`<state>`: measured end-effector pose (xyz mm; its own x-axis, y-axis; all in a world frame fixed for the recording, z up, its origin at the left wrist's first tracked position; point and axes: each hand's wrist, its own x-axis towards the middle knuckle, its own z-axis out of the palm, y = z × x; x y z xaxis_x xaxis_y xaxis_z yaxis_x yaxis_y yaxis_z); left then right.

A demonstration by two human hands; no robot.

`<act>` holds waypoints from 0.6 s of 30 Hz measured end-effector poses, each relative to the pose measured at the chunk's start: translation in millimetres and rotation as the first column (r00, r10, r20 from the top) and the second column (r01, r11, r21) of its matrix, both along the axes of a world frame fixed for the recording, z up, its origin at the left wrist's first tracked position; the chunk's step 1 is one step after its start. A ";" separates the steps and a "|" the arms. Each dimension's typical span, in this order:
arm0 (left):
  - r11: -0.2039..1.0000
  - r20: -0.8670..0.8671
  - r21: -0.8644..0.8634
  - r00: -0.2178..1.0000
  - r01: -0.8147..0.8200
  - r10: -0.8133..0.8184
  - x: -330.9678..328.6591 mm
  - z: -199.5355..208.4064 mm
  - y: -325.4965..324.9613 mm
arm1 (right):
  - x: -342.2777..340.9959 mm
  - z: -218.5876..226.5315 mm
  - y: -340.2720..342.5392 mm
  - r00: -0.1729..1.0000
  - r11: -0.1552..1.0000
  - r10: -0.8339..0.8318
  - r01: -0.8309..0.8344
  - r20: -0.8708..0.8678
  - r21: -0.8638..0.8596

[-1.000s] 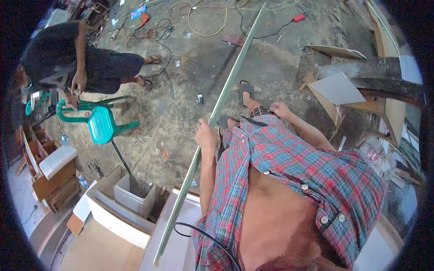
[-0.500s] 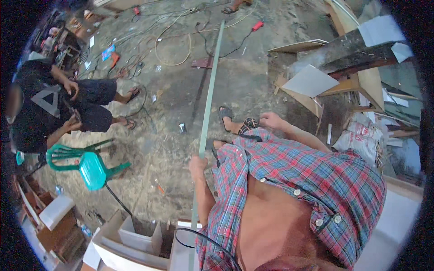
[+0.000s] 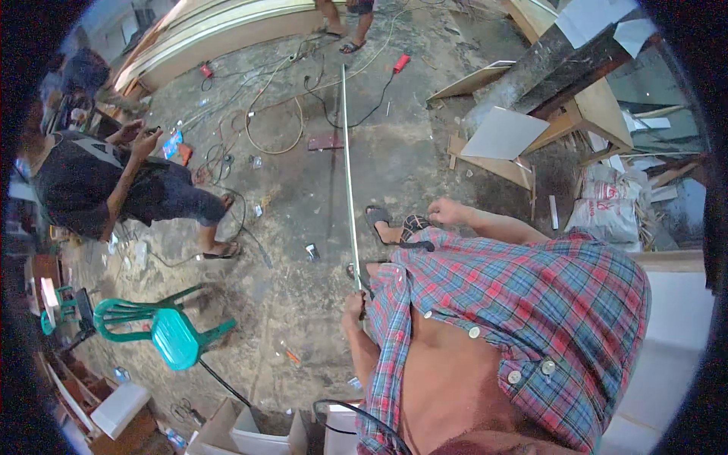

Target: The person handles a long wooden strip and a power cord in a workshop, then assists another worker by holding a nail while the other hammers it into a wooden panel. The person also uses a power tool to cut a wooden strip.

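A long, thin pale strip (image 3: 349,171) stretches away from me over the floor. My left hand (image 3: 354,309) is closed around its near part, beside my shirt. Any part of the strip behind that hand is hidden by my arm and body. My right hand (image 3: 449,211) hangs by my hip above my sandalled foot (image 3: 385,225), its fingers loosely bent and apart, with nothing seen in them. I wear an unbuttoned plaid shirt (image 3: 523,303).
A green plastic chair (image 3: 176,339) and a person in dark clothes (image 3: 83,178) are at the left. Cables and a looped hose (image 3: 302,125) cover the far floor. Boards (image 3: 504,134) and white sacks (image 3: 603,205) lie right. White cabinet parts (image 3: 258,432) stand near me.
The strip has turned to a narrower edge, and its far end has swung left. My left hand has moved lower and closer to my body. The person at left has shifted, both hands raised.
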<state>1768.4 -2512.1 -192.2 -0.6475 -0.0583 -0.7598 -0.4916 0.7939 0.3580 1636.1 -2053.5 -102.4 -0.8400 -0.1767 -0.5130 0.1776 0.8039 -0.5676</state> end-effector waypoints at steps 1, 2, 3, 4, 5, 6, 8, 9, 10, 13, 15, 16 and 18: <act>1.000 -0.001 -0.010 1.000 -0.017 0.017 1.4 -0.3 -2.0 | -6.5 1.0 -4.2 0.998 0.998 0.055 -0.055 -0.037 -0.004; 0.999 -0.005 -0.016 1.000 -0.031 0.031 1.1 -1.6 -3.7 | -11.3 2.4 -7.7 0.999 0.999 0.042 -0.043 -0.030 -0.031; 0.999 -0.010 -0.021 0.999 -0.042 0.042 0.3 -3.2 -5.6 | -15.8 4.0 -10.4 0.999 0.998 0.027 -0.028 -0.023 -0.059; 0.999 -0.015 -0.025 0.999 -0.033 0.033 -4.3 -4.3 -5.9 | -13.4 6.9 -11.3 1.000 0.996 -0.003 0.002 -0.013 -0.084; 0.999 -0.023 -0.023 0.999 -0.033 0.033 -10.0 -4.5 -4.7 | -12.9 4.8 -10.7 0.999 0.998 -0.022 0.021 -0.031 -0.062; 0.999 -0.030 -0.021 0.999 -0.034 0.033 -14.9 -4.5 -3.7 | -13.5 1.8 -11.4 0.998 0.998 -0.042 0.040 -0.050 -0.041; 1.000 -0.034 -0.010 0.999 0.000 0.000 -27.2 -0.6 0.7 | -3.6 -7.9 -3.5 0.995 0.997 -0.080 0.078 -0.065 -0.028; 1.000 -0.032 -0.001 0.999 0.013 -0.013 -32.0 1.8 4.6 | 1.1 -11.7 2.0 0.994 0.996 -0.083 0.081 -0.067 -0.038; 1.000 -0.060 -0.005 0.998 -0.023 0.023 -37.2 1.4 -2.0 | -15.7 -14.7 -3.0 0.995 0.998 -0.038 0.032 -0.093 -0.063; 1.000 -0.069 -0.005 0.997 -0.023 0.022 -46.6 0.5 -5.5 | -11.9 -3.7 -12.1 0.995 0.994 -0.096 0.098 0.038 -0.049; 0.999 -0.036 -0.030 0.999 0.020 -0.021 -45.3 -3.8 -9.3 | 2.8 -5.2 -8.2 0.996 0.997 -0.082 0.082 0.047 0.014; 0.996 0.005 -0.072 0.998 0.055 -0.055 -45.8 -7.8 -12.6 | 3.0 -3.9 -8.1 0.997 0.998 -0.054 0.052 0.053 0.045; 0.978 0.094 -0.156 0.987 0.142 -0.128 -45.4 -18.4 -22.8 | 4.9 8.5 -12.2 0.997 0.997 -0.027 0.033 0.079 -0.074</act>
<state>1723.0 -2534.9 -210.5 -0.5926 -0.1007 -0.7992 -0.3985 0.8989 0.1822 1641.0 -2065.7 -93.8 -0.8035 -0.1927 -0.5632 0.2466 0.7534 -0.6096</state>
